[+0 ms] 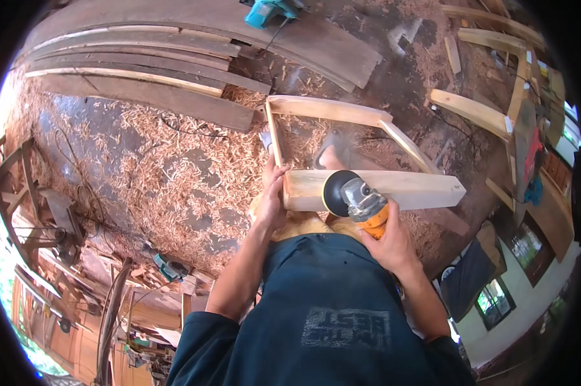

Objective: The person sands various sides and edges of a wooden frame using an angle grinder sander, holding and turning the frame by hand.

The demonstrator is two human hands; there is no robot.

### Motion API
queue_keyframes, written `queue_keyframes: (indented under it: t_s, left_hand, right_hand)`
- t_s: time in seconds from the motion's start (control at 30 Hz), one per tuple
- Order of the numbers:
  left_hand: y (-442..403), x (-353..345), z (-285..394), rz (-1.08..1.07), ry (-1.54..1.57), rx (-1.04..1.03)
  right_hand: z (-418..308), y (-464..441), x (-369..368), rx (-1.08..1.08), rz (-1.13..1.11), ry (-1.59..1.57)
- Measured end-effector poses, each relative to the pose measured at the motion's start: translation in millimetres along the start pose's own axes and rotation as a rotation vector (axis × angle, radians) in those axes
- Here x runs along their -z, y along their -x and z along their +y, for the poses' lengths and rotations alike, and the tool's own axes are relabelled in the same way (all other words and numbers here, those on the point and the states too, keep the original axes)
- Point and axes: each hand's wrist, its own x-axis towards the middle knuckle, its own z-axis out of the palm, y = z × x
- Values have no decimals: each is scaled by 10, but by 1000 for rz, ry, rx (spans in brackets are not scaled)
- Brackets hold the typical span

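Observation:
A pale four-sided wooden frame (pixel 419 185) rests across my lap, its thick near beam lying crosswise in front of me. My left hand (pixel 273 201) is closed around the left end of that beam, near the corner with the thin side piece; some fingers are hidden behind the wood. In my right hand (pixel 391 239) is an orange and grey angle grinder (pixel 367 209), with the fingers wrapped around its body. The grinder's round black disc (pixel 339 190) lies against the beam, left of its middle.
Wood shavings (pixel 181 174) cover much of the floor. Long boards (pixel 149 96) lie at the far left, near a teal power tool (pixel 269 11). Another wooden frame (pixel 473 109) stands at the right. A second teal tool (pixel 168 266) lies at the lower left.

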Motion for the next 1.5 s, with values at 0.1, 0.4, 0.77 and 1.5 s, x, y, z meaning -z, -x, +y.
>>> queue_keyframes:
  t_s: [0.1,0.4,0.77,1.5]
  left_hand:
    - [169,-270,220,14,-7,113]
    - [214,-299,228,33,32,121]
    - [214,-447,229,19,12,117]
    - [197,-692,158,100,-343,-90]
  right_hand:
    - [268,81,131,-59,70,28]
    - [749,245,350,-290,293,-135]
    - [-100,61,-74,29,-134,-109]
    - [4583,590,1246,-569,915,-218]
